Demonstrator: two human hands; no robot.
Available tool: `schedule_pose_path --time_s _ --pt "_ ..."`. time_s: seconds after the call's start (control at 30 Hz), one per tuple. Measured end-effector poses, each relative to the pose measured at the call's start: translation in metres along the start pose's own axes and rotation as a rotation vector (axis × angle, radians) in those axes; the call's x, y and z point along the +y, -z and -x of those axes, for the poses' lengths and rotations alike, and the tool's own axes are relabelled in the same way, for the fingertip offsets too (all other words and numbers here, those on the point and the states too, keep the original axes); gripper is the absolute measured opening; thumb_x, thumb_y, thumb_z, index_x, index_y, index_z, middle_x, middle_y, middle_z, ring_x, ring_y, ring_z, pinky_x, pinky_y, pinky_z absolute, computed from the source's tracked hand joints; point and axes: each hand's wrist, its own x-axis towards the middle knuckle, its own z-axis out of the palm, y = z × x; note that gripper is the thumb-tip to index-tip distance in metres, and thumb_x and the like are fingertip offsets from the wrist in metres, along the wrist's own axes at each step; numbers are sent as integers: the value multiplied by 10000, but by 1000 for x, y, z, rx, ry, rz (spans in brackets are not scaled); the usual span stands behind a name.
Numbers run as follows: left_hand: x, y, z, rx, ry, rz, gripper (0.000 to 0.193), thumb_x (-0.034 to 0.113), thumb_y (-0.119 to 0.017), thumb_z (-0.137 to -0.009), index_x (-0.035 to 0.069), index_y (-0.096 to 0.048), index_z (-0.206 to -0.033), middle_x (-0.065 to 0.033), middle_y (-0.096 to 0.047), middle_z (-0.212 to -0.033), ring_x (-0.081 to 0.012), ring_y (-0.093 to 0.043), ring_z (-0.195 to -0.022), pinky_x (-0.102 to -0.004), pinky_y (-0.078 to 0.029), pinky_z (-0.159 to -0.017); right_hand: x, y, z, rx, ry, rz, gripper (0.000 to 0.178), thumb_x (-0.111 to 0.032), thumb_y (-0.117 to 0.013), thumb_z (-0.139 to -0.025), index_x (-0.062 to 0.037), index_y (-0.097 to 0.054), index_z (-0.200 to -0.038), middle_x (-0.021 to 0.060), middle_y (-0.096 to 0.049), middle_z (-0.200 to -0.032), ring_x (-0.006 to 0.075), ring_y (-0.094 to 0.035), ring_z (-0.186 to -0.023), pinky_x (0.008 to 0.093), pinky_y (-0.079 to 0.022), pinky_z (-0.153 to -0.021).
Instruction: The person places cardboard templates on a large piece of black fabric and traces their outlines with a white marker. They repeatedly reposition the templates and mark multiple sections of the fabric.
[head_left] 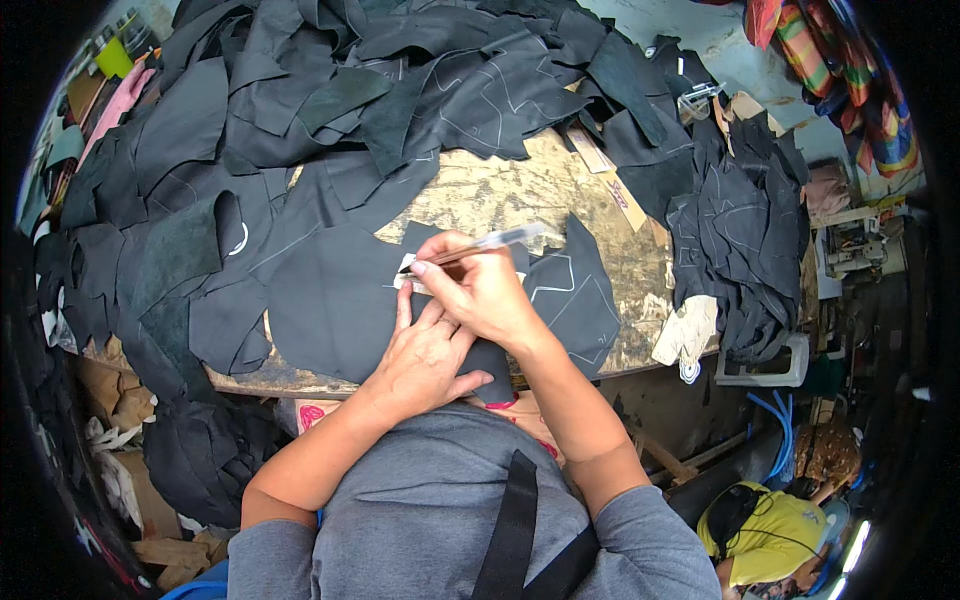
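Note:
My right hand (478, 290) pinches a slim pen (508, 238) with a clear barrel, its tip down at a small pale template (412, 284). That template lies on a black leather piece (325, 300) at the near edge of the table. My left hand (420, 362) lies flat on the leather with fingers stretched out, the index fingertip at the template's near edge. Part of the template is hidden under my hands. To the right of my right hand, another black leather piece (590, 312) carries white drawn outlines.
Black leather scraps (330, 90), some marked with white lines, heap over the back and left of the worn wooden table (500, 185). A stack of cut pieces (740, 240) stands at right beside a pale template (688, 332). A person in a yellow top (765, 535) is at lower right.

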Motion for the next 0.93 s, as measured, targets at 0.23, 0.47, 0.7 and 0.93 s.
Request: schedule_pose_path --time_s 0.23,0.47,0.7,0.93 --pt "-3 -3 2 54 -37 13 691 399 -743 -712 0 -524 -1233 -182 -530 -1244 -365 -358 -1290 -689 -128 -1042 3 -5 -11 -80 223 393 110 -56 -642 -793 50 -621 -770 171 -631 -676 296 -645 -622 359 -507 -601" --pt "-2 -1 1 -3 -7 0 708 414 -732 -717 2 -509 -1247 -158 -534 -1258 -332 -363 -1294 -679 -133 -1045 8 -13 -19 135 204 413 120 -23 -641 -812 70 -633 -738 120 -642 -705 215 -646 -580 285 -491 -526" --pt "3 1 -3 -2 32 -32 734 432 -723 -716 -8 -496 -1257 -148 -500 -1300 -317 -369 -1286 -676 -141 -1040 13 -6 -9 194 306 488 100 -45 -626 -802 36 -586 -757 178 -609 -726 357 -618 -689 394 -501 -639" --pt "8 13 -13 -179 98 -65 804 444 -750 -675 28 -471 -1304 -142 -423 -1373 -288 -291 -1347 -657 -144 -1056 3 50 34 411 -7 599 69 -56 -627 -827 11 -621 -809 133 -669 -672 138 -646 -578 287 -504 -515"
